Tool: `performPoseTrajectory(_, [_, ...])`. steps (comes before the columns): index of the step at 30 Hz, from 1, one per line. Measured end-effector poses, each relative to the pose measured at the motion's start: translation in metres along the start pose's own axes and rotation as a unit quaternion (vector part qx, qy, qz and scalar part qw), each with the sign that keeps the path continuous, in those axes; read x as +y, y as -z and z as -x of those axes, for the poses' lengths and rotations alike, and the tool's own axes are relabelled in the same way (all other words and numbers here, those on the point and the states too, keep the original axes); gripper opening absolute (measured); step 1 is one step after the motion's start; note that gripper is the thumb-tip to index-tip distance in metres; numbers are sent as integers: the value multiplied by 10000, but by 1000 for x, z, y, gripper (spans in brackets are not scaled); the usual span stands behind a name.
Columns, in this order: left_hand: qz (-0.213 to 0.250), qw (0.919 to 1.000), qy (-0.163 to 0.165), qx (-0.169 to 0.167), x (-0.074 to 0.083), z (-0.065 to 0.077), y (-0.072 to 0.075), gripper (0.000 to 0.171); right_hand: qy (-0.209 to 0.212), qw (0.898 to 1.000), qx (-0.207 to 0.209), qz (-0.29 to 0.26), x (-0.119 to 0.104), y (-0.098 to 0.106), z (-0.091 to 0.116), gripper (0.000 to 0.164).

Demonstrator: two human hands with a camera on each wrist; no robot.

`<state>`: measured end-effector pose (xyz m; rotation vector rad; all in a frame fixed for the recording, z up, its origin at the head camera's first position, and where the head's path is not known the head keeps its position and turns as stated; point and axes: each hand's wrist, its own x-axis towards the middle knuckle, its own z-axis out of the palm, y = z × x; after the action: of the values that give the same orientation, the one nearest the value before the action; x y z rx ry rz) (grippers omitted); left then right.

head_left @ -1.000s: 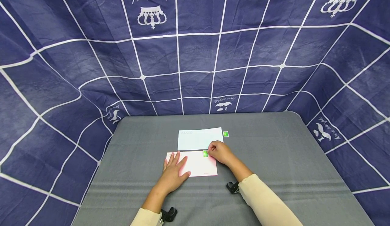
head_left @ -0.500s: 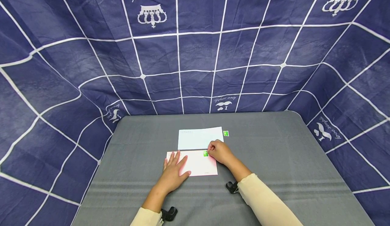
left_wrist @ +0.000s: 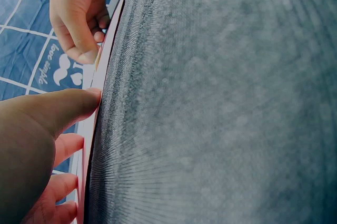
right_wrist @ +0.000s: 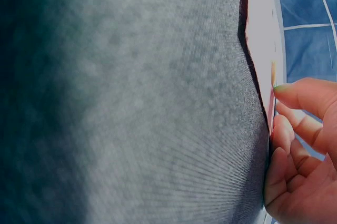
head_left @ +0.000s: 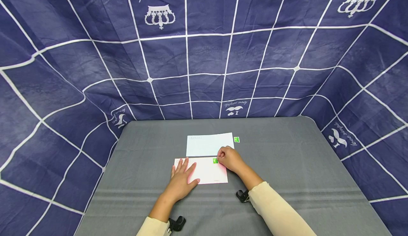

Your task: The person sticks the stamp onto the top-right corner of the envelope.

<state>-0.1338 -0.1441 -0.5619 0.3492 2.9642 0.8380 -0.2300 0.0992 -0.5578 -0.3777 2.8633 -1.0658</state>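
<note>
A pinkish-white envelope [head_left: 207,174] lies on the grey table, with my left hand [head_left: 180,183] spread flat over its left part. Near the envelope's upper right corner is a small green stamp [head_left: 215,161]. My right hand [head_left: 230,158] pinches the stamp's right edge between thumb and forefinger, the other fingers curled. The right wrist view shows the thumb [right_wrist: 303,95] at the stamp's edge, close to the paper. In the left wrist view the left thumb [left_wrist: 73,105] presses on the envelope. Whether the stamp lies fully flat cannot be told.
Just beyond lies a pale blue-white envelope [head_left: 207,144], its lower right corner partly behind the right hand. A second green stamp [head_left: 236,139] sits on the grey table [head_left: 287,158] to its right. Blue grid-patterned cloth [head_left: 204,55] hangs around the back and sides.
</note>
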Motion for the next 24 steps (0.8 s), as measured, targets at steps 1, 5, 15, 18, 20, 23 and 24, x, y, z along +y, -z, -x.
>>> performPoseTrajectory(1, [1, 10000, -2, -4, 0, 0, 0, 65, 1, 10000, 10, 1, 0, 0, 0, 16])
performPoseTrajectory(5, [19, 10000, -10, 3, 0, 0, 0, 65, -41, 10000, -6, -34, 1, -1, 0, 16])
performPoseTrajectory(15, [-30, 10000, 26, -50, 0, 0, -1, 66, -58, 9999, 19, -84, 0, -1, 0, 17])
performPoseTrajectory(18, [-20, 10000, 37, -61, 0, 0, -1, 66, -77, 9999, 3, -82, 0, 0, 0, 17])
performPoseTrajectory(20, [-23, 10000, 40, -64, 0, 0, -1, 66, -93, 9999, -10, -89, 0, 0, 0, 17])
performPoseTrajectory(23, [-23, 10000, 27, -61, 0, 0, -1, 66, -121, 9998, -21, -156, 0, 0, 0, 16])
performPoseTrajectory(24, [-23, 10000, 21, -61, 1, 1, -1, 66, -132, 9997, -28, -186, 0, 0, 0, 15])
